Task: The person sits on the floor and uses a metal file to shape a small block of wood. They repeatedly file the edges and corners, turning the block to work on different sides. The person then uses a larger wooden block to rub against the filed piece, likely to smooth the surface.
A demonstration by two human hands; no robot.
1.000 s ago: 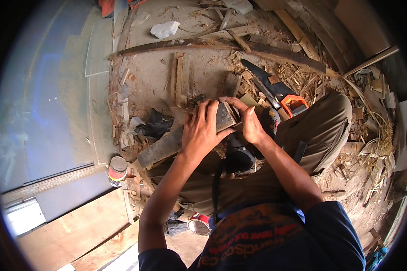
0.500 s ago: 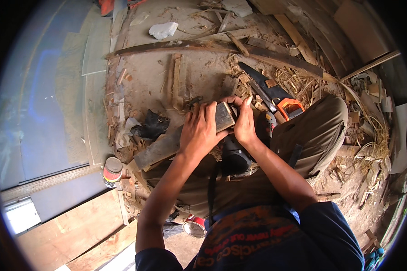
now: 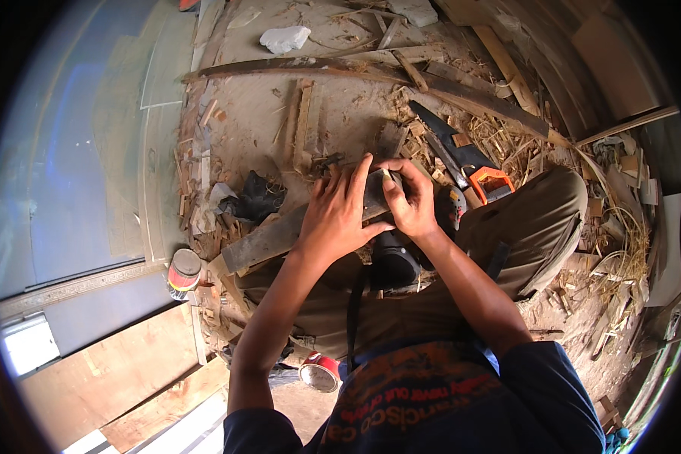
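Note:
A worn grey wooden board (image 3: 263, 244) slants across my lap, with its low end at the left. My left hand (image 3: 334, 216) lies over its upper part, thumb on the near side and fingers across toward the far side. At the board's upper end my right hand (image 3: 414, 203) is curled, thumb and fingers pressing at the edge. Between the hands shows a dark face of wood (image 3: 374, 198); whether it is the same board or a separate block I cannot tell. My fingers hide part of it.
A handsaw with an orange handle (image 3: 492, 184) lies right of my hands among wood offcuts (image 3: 507, 136). Black plastic (image 3: 256, 198) and a paint can (image 3: 184, 270) are at the left. A red can (image 3: 320, 372) stands near my body. A long beam (image 3: 303, 66) crosses the far floor.
The wood between my hands has tipped, so its end face no longer shows. My right thumb and fingers have moved in over its end; my left fingers are straighter.

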